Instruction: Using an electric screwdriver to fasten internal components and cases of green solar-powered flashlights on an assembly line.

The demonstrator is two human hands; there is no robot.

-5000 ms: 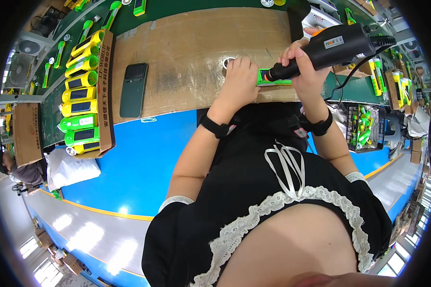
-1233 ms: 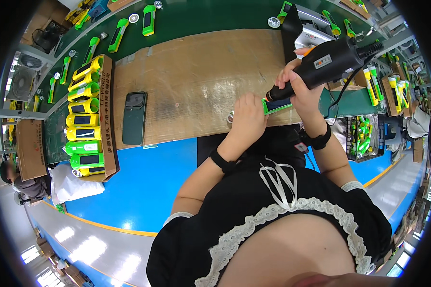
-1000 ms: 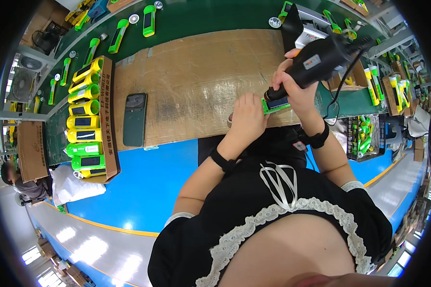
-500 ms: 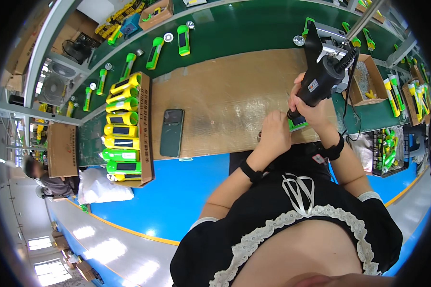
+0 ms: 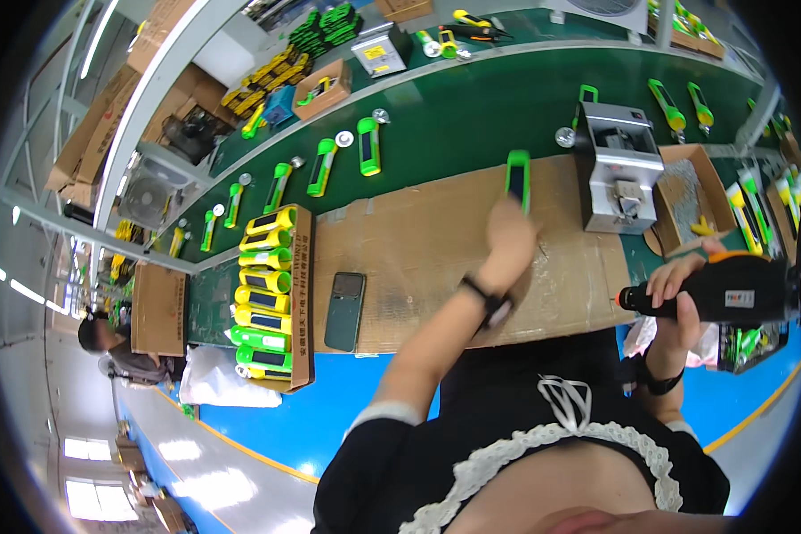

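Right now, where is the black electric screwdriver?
In the head view, the black electric screwdriver is at the right, held in the right hand, below the open brown cardboard box.

Light: bright, from white rectangular windows (image 5: 93,503). Glare: glossy grey floor (image 5: 218,491). Blur: bare left hand (image 5: 512,236). Edges: bowed, dark.

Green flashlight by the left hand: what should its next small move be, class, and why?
Probably ease the green flashlight forward onto the green bench: its far end reaches past the cardboard sheet, other flashlights lie on that bench, and the right hand holds the black power driver away to the right. The left hand, blurred, is at the near end.
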